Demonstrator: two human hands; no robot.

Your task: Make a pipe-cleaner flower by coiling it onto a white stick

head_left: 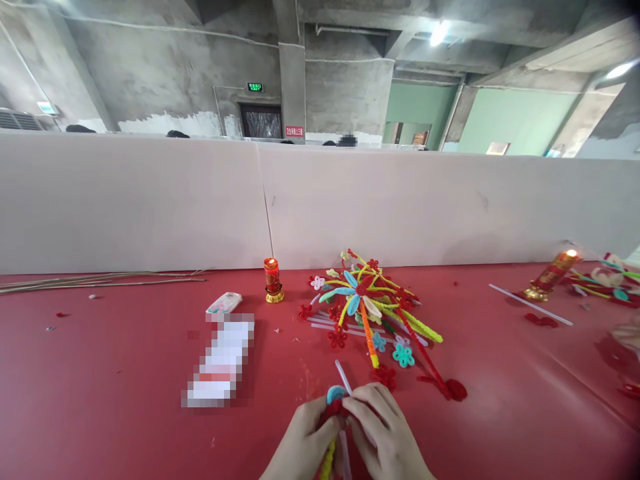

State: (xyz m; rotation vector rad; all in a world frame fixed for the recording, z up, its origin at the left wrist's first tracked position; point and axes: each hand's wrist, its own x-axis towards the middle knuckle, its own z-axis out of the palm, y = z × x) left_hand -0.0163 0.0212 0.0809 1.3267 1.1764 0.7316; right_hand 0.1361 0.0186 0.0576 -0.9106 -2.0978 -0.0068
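Pinching a blue-and-red fuzzy piece (336,393) between thumb and fingers, the left hand (307,433) hung toward the near edge of the red tabletop (125,400). The right hand (384,421) met it there, fingertips touching the piece beside a pale stick (342,375); whether they pinched it could not be told. A yellow fuzzy stem (328,460) pointed toward the near edge. Toward the far edge lay a pile of fuzzy flowers (356,283), with a lit red candle (271,275) standing to its left.
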